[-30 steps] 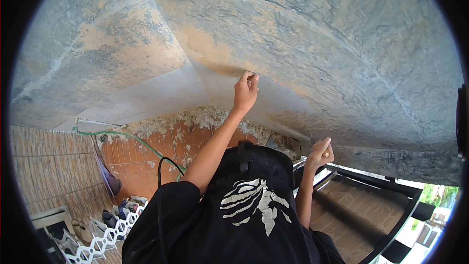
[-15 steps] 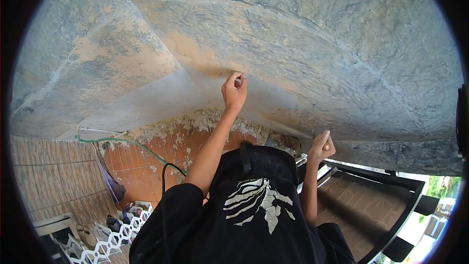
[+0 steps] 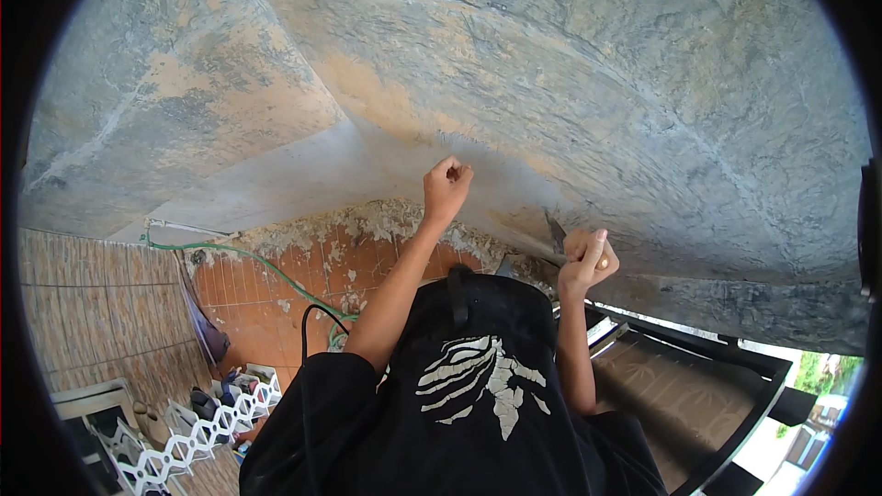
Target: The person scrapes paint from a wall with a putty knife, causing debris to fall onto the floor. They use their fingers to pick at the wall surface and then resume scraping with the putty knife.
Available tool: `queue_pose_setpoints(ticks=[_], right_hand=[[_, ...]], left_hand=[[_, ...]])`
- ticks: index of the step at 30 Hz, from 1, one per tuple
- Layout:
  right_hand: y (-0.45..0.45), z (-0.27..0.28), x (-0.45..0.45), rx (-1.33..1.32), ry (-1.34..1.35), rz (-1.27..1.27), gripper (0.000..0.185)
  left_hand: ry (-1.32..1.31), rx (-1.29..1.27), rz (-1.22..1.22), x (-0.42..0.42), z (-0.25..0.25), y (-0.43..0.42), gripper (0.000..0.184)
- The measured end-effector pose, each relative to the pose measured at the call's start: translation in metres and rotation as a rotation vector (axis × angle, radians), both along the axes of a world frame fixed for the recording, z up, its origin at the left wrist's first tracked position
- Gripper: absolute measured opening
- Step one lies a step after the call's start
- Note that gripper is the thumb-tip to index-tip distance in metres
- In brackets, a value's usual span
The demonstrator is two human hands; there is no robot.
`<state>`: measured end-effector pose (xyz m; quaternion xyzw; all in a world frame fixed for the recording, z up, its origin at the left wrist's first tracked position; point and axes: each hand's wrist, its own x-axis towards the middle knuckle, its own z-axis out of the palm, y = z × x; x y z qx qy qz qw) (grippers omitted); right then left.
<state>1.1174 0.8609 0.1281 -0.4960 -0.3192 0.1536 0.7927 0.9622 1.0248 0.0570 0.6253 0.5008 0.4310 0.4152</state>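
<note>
My right hand (image 3: 585, 260) is wrapped round a scraper with a pale wooden handle (image 3: 603, 264). The scraper's dark, flat blade (image 3: 555, 228) points up and left, close to the mottled grey surface (image 3: 570, 119); whether it touches cannot be told. My left hand (image 3: 447, 189) is closed with the fingers curled in, raised before the smooth pale strip of that surface. What it holds, if anything, is hidden by the fingers. Orange-tan patches (image 3: 367, 92) show on the surface above my left hand.
Orange floor tiles (image 3: 266, 303) carry pale flakes along the wall's foot. A green hose (image 3: 266, 271) and a black cable (image 3: 308, 321) run at my left. A white lattice rack (image 3: 197, 432) holding shoes stands lower left; a dark-framed panel (image 3: 680, 395) is at my right.
My left hand has drawn down, away from the orange-tan patch. My right hand has shifted left and up and turned, so the scraper's blade shows more clearly.
</note>
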Motion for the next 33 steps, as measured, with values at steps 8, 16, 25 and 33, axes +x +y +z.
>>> queue_pose_setpoints(ticks=[8, 16, 25, 33], right_hand=[[0.091, 0.031, -0.013, 0.084, -0.261, 0.111, 0.049], [0.099, 0.023, -0.035, 0.195, -0.42, 0.069, 0.051], [0.104, 0.025, -0.033, 0.216, -0.417, 0.097, 0.051], [0.105, 0.017, -0.035, 0.265, -0.468, 0.119, 0.05]], left_hand=[[-0.194, -0.222, -0.167, 0.0, 0.01, -0.072, 0.024], [-0.392, -0.56, -0.345, 0.028, 0.095, -0.094, 0.062], [-0.614, -0.413, -0.41, 0.054, 0.072, -0.083, 0.063], [-0.727, -0.5, -0.489, 0.049, 0.071, -0.081, 0.065]])
